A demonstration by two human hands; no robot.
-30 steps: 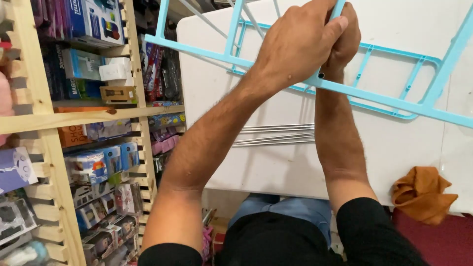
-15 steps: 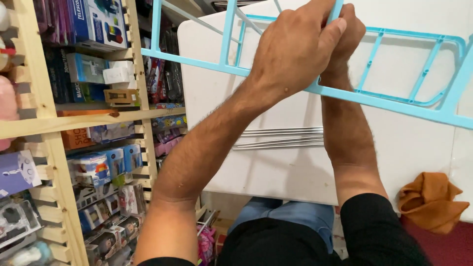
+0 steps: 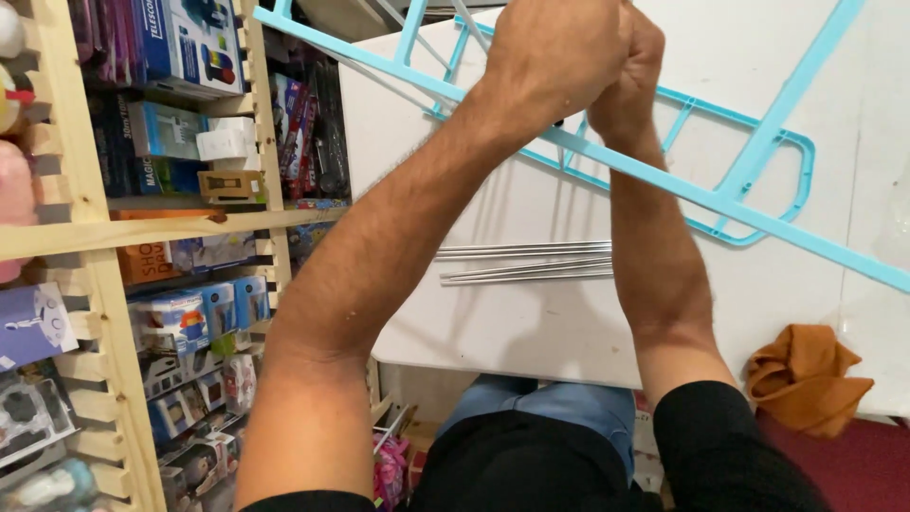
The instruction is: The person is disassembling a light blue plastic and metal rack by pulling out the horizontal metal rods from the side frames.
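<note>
Seen from above, a person in a black top and blue jeans sat at a white table, with an orange cloth at its near right edge. A bundle of thin silver rods lay on the tabletop between the forearms. Farther out, the left hand and right hand pressed together, both clenched around a bar of a light-blue plastic frame raised over the table. Wooden shelves of boxed goods stood at left.
</note>
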